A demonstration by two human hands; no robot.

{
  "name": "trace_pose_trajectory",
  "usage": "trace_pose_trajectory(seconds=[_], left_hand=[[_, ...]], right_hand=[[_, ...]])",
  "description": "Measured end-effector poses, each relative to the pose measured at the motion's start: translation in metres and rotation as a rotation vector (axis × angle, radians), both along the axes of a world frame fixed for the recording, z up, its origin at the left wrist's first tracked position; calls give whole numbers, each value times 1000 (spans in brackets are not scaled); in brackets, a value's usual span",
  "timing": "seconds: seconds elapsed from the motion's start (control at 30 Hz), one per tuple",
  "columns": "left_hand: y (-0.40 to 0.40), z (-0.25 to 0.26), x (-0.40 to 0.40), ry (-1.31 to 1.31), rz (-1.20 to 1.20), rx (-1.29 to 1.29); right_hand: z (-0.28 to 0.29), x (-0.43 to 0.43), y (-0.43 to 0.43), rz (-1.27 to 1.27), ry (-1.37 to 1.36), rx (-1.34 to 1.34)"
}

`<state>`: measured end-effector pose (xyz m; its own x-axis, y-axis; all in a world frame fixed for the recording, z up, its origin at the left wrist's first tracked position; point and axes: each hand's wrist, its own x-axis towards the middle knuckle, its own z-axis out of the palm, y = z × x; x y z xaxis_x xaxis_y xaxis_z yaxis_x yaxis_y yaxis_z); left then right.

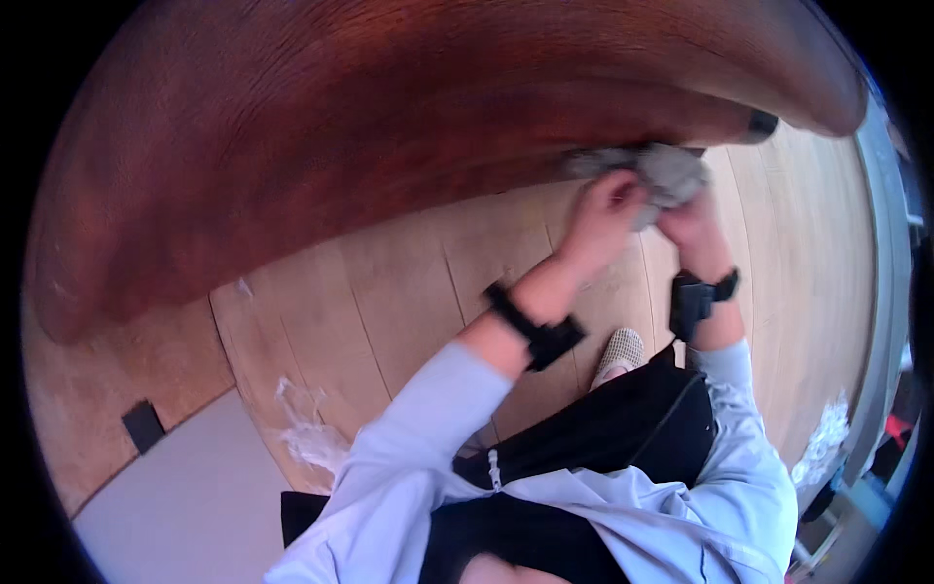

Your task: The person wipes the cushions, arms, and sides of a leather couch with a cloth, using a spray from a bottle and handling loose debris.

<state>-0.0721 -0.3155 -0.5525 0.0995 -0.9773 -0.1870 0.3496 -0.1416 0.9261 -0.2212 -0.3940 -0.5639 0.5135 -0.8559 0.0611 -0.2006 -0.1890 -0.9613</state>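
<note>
Both my hands are together at the right of the view, in front of a large reddish-brown leather sofa (379, 131). My left hand (609, 212) grips a crumpled grey cloth (671, 174) from the near left side. On the other side of that cloth, my right hand (695, 225) is closed around its lower edge. Motion blurs the hands and cloth, and the fingertips are partly hidden. The cloth is close to the sofa's lower edge; whether it touches the leather I cannot tell. A short black sofa foot (763, 125) shows farther right.
Wood-look planks (408, 285) cover the floor. Crumpled clear plastic (310, 434) lies at the lower left, and more plastic wrap (828, 442) at the right. A grey-white panel (190, 496) is at lower left, near a small dark strip (143, 427). A grey ledge (886, 292) borders the right.
</note>
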Motion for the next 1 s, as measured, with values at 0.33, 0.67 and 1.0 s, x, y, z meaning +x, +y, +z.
trace_pose_trajectory(seconds=[0.33,0.67,1.0], left_hand=[[67,-82,106,1217,330,153],[175,-8,322,933,1318,-121],[201,-87,424,592,1450,-274]], right_hand=[[-2,77,28,32,-677,968],[25,366,142,569,-359,1279],[-51,521,217,840,46,656]])
